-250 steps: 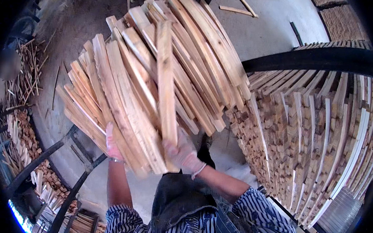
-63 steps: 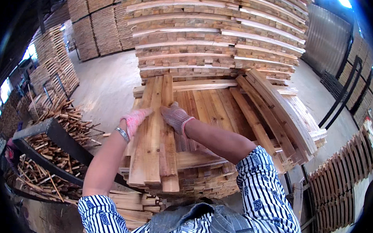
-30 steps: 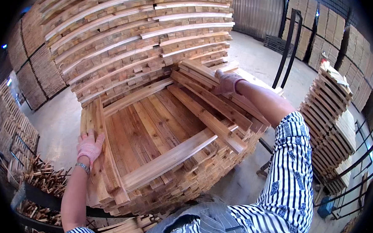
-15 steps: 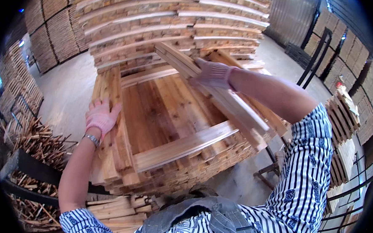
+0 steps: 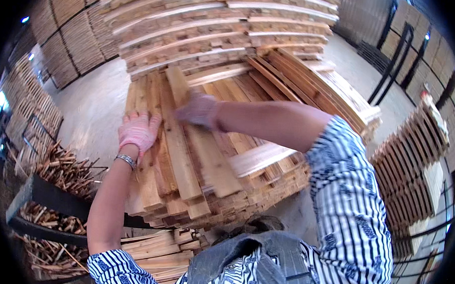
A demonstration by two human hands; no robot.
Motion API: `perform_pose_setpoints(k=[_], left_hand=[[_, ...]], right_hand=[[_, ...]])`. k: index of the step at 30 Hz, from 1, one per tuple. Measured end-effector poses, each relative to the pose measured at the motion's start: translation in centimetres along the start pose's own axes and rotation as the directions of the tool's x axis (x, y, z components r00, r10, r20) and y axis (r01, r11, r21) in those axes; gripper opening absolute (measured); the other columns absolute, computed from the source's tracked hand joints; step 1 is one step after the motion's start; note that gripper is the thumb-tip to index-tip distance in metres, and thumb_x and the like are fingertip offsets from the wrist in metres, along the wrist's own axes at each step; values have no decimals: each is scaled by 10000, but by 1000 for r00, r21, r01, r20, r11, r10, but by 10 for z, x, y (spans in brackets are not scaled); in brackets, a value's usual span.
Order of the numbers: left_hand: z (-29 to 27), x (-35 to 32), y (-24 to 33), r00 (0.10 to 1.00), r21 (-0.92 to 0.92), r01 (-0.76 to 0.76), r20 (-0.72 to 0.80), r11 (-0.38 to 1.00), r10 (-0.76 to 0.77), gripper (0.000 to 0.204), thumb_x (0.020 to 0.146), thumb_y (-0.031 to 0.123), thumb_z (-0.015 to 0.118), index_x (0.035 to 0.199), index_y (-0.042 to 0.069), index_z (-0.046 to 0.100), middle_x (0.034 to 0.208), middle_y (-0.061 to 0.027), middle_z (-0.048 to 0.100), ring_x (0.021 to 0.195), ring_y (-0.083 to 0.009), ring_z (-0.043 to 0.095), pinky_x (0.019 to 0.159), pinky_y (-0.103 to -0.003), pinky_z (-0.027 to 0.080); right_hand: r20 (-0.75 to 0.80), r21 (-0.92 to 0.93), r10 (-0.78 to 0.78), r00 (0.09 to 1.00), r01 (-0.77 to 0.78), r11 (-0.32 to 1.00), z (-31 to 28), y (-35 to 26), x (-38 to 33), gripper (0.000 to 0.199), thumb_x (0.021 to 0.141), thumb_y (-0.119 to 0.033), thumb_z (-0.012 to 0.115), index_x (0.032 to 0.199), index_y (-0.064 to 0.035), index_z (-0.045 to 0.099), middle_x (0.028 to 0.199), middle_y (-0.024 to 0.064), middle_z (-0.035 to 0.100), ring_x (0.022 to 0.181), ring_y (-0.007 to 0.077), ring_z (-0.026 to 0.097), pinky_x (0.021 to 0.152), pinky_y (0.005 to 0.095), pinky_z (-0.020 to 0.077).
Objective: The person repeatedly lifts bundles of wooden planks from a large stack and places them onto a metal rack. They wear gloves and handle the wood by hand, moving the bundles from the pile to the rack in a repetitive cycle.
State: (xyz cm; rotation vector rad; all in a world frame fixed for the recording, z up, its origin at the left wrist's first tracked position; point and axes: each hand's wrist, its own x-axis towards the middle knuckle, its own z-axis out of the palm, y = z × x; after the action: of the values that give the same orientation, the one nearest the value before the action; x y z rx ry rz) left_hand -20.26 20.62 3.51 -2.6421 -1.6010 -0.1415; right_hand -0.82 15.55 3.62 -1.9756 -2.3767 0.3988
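My left hand [image 5: 138, 131], in a pink knit glove, lies flat with its fingers apart on light wooden boards at the left side of the stack [image 5: 219, 206]. To its right, my right hand [image 5: 198, 110], also gloved and smeared by motion, grips a wooden board [image 5: 214, 156] near its upper half. That board slants across the top layer, its near end blurred. Beneath and beside it lie other boards [image 5: 178, 155] side by side. A pale crosspiece [image 5: 262, 158] lies across the stack near its front edge.
Several reddish boards [image 5: 312, 87] lie at the stack's right side. Behind stands a tall lumber pile [image 5: 228, 29]. At left, scrap sticks [image 5: 69, 172] fill a space by a dark metal bar [image 5: 55, 197]. Stacked wood [image 5: 412, 157] and a black upright frame [image 5: 393, 63] stand at right.
My right hand has swung left from the right side of the stack, and boards now lie beside my left hand. The left hand remains on the boards at the left.
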Motion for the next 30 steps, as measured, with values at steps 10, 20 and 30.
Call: perform_pose_setpoints(k=[10,20,30], left_hand=[[11,9,-14,999,30,12,31,999,-13,669,1006,563,351,1493,106,393,1515,-201,407,1411,-419,352,1091,-593,351],[14,6,-5,999,44,-14,-51,999,16,569,1013,497,392,1420,103,442,1470,-204,424,1363,-405,398,1066,-542,403],[-10,-4,2,996,-9,28,89,1000,-27,653,1006,526,383,1477,74,405,1537,-195,375,1441,-385,324,1095,-558,362]], right_hand=[[-292,220,36,956,30,975,59,3,-1,767,937,-603,525,1320,61,503,1219,270,639,1084,388,659,929,453,509],[-339,-172,643,687,-717,676,-14,119,-212,870,742,-442,803,1448,-125,405,1422,207,432,1302,396,475,982,536,465],[-252,-26,739,625,-767,641,-17,183,-208,723,825,-288,689,1431,-31,389,1312,279,572,1225,402,580,1006,458,487]])
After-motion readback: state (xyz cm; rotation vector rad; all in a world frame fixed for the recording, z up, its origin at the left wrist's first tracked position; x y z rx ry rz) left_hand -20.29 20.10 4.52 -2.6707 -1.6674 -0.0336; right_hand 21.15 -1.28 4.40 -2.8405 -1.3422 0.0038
